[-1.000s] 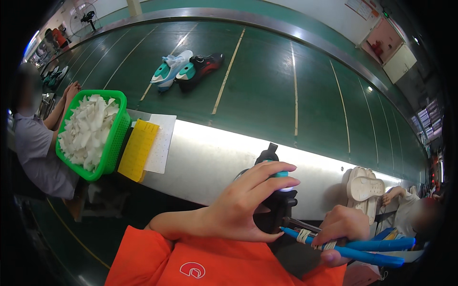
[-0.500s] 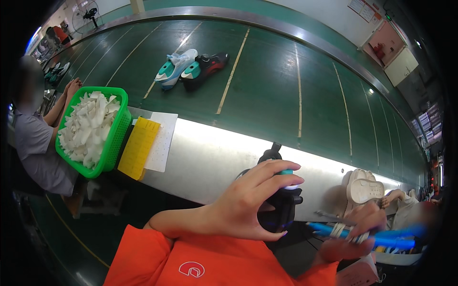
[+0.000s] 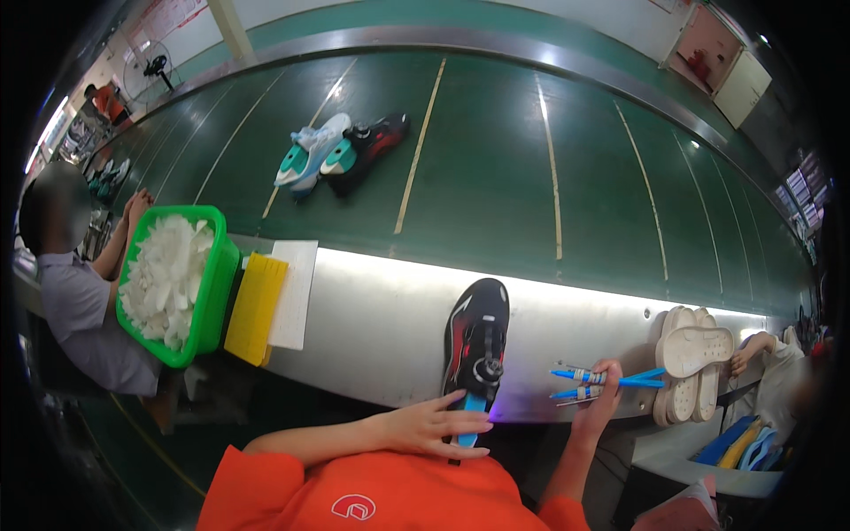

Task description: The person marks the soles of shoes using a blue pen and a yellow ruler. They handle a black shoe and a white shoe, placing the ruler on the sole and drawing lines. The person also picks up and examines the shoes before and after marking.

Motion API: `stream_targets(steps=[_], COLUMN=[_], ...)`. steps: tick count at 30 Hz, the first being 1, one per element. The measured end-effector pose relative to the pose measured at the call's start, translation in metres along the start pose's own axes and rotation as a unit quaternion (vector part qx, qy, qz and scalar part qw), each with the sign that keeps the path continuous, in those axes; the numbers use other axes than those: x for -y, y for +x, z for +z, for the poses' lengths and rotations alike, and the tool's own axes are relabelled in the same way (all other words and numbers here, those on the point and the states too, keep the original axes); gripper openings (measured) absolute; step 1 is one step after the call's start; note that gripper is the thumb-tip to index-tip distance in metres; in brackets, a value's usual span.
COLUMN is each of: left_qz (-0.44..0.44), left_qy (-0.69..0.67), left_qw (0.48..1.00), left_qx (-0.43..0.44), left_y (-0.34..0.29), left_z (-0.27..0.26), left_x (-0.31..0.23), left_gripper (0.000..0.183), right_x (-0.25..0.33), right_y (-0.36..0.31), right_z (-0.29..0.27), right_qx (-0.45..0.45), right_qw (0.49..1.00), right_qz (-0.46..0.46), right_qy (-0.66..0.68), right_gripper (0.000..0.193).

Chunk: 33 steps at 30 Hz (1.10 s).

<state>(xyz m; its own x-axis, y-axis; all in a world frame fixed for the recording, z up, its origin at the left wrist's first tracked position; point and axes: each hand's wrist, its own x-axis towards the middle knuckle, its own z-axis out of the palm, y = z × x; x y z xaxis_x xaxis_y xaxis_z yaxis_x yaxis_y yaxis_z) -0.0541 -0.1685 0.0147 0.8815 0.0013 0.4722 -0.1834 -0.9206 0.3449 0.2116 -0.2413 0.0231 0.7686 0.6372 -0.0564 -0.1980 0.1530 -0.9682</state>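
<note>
A black sports shoe with red sides (image 3: pixel 478 332) lies toe away from me on the metal ledge, its heel end close to my body. A round dial sits on its upper, and a blue piece fills its opening. My left hand (image 3: pixel 434 428) is on the heel end, thumb on the near left side and fingers across the opening and the blue piece. Right of the shoe, my right hand (image 3: pixel 604 394) grips two blue pens (image 3: pixel 637 380), bound with whitish wrapping, with thin metal rods at their left ends. The pens are held above the ledge, apart from the shoe.
A green basket (image 3: pixel 223 265) of white scraps stands left, beside a yellow card (image 3: pixel 255 310) and white sheet (image 3: pixel 295 292). Two shoes (image 3: pixel 310 150) with teal inserts are on the green belt (image 3: pixel 478 177). Pale soles (image 3: pixel 695 354) pile at right, near another person's hand (image 3: pixel 751 350).
The shoe has turned and now lies with its toe away from me. My left hand has moved down to its heel end. My right hand has shifted left with the pens.
</note>
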Motion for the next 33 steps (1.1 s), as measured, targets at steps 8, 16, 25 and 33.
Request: stream_targets(steps=[8,16,25,33], left_qz=[-0.011,-0.085,-0.262,-0.468], left_qy=[-0.086,0.027,0.28,0.248], left_qw=[0.996,0.994,0.837,0.768], left_qx=[-0.012,-0.067,-0.39,-0.359], left_y=[0.036,0.139,0.044,-0.056], left_z=[0.008,-0.02,-0.09,-0.138], left_x=[0.075,0.197,0.249,0.305], left_gripper=[0.059,0.062,0.074,0.076], right_x=[-0.049,-0.055,-0.052,-0.056], right_y=[0.004,0.006,0.005,0.009], right_z=[-0.01,-0.009,-0.01,-0.01], right_qx=[-0.059,-0.058,-0.046,-0.043], right_qw=[0.997,0.995,0.995,0.995], right_qz=[-0.037,-0.048,-0.048,-0.059], right_qy=[0.043,0.06,0.069,0.061], right_gripper=[0.024,0.026,0.027,0.029])
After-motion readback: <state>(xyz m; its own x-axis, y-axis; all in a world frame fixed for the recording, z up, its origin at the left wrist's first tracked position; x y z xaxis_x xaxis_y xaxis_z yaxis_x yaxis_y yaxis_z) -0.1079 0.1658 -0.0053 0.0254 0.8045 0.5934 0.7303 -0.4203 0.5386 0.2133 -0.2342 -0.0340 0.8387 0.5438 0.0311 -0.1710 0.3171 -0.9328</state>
